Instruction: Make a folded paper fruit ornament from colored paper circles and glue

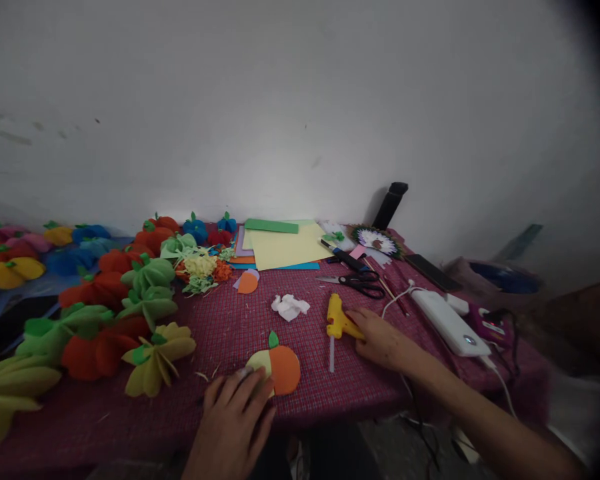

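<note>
A paper fruit [285, 370], orange on one half and pale yellow on the other with a green leaf on top, lies near the table's front edge. My left hand [235, 413] rests on its yellow half with the fingers stretched out, covering part of it. To the right, my right hand [377, 337] grips the handle end of a yellow glue gun [335, 317], which lies on the cloth. A clear glue stick [331, 355] points out of its back toward me. Beyond the fruit is a crumpled white tissue [290, 307].
Several colourful paper fruits [100, 290] crowd the left side. Coloured paper sheets [290, 247], paper shreds [203, 267] and an orange cutout [249, 283] lie behind. Black scissors [360, 285], a cutter [345, 257], a phone [433, 272] and a white power bank [453, 323] with cables are at right.
</note>
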A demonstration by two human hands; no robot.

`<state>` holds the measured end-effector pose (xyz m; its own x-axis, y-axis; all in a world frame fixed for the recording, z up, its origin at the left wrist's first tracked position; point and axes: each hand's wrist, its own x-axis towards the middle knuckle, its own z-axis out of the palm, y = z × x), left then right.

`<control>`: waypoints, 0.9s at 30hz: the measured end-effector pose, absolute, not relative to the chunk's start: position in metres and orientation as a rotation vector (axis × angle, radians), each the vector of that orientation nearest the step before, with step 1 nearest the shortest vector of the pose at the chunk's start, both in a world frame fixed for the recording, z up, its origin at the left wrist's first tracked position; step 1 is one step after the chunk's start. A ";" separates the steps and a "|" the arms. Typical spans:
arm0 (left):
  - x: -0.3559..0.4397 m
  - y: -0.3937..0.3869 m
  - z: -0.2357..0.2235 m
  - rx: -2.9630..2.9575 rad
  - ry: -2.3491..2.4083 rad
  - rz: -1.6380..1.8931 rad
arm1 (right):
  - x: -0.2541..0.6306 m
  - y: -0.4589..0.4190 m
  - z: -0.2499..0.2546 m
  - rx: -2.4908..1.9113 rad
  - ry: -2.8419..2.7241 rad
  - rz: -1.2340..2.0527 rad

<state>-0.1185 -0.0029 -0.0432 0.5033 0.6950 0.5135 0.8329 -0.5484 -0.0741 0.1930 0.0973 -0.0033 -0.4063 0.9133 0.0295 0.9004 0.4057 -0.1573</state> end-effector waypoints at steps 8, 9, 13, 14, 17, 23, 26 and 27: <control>-0.126 0.008 -0.041 -2.360 -1.193 -0.705 | 0.205 0.124 0.046 -1.476 -2.557 0.298; -0.127 0.010 -0.040 -2.343 -1.187 -0.728 | 0.207 0.133 0.053 -1.519 -2.502 0.267; -0.130 0.014 -0.039 -2.290 -1.198 -0.834 | 0.207 0.164 0.072 -1.621 -2.336 0.141; -0.130 0.014 -0.039 -2.277 -1.219 -0.868 | 0.206 0.170 0.074 -1.635 -2.319 0.138; -0.132 0.013 -0.043 -2.245 -1.326 -0.998 | 0.203 0.191 0.077 -1.695 -2.275 0.126; -0.137 0.023 -0.058 -2.231 -1.422 -1.120 | 0.215 0.251 0.081 -1.833 -2.198 -0.112; -0.140 0.037 -0.067 -2.138 -1.370 -1.201 | 0.225 0.282 0.089 -1.883 -2.141 -0.192; -0.141 0.041 -0.068 -2.114 -1.339 -1.233 | 0.227 0.292 0.091 -1.888 -2.132 -0.206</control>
